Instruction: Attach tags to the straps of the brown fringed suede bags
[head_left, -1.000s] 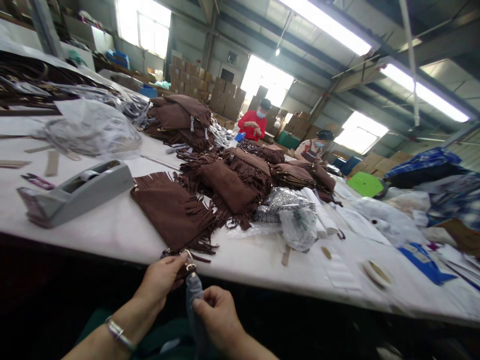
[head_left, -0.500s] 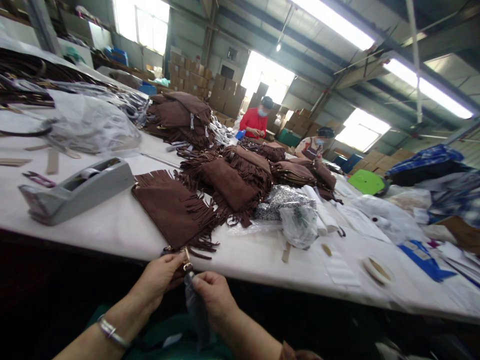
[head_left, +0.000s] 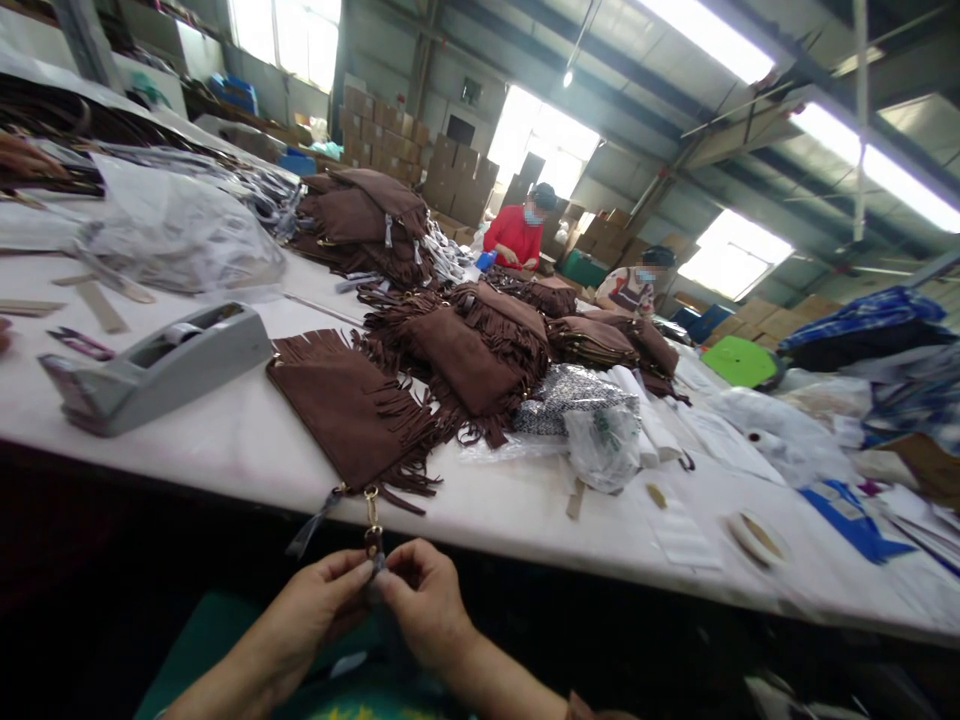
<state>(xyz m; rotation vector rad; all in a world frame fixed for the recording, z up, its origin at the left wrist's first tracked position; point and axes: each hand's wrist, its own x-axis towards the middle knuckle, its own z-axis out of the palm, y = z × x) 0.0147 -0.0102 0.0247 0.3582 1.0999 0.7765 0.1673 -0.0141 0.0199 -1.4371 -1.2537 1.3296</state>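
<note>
A brown fringed bag (head_left: 341, 405) lies flat at the table's near edge. From its corner a gold clasp (head_left: 372, 508) hangs over the edge, joined to a dark strap (head_left: 374, 541) wrapped in clear plastic further down. My left hand (head_left: 326, 600) pinches the strap just below the clasp. Thumb and fingers of my right hand (head_left: 427, 600) close on the same strap, close beside the left fingertips. Another plastic-wrapped strip (head_left: 315, 525) dangles from the bag's corner to the left of the clasp.
A grey tape dispenser (head_left: 161, 370) and small snips (head_left: 81, 344) sit left. Piled brown bags (head_left: 472, 350) stand behind, with a plastic-wrapped bundle (head_left: 577, 400) and tape roll (head_left: 757, 538) to the right. Two people work across the table; another person's hand (head_left: 30, 157) shows far left.
My left hand has left the gold clasp and moved down onto the strap beside my right hand. The clasp now hangs exposed, and a plastic-wrapped strip dangles at its left.
</note>
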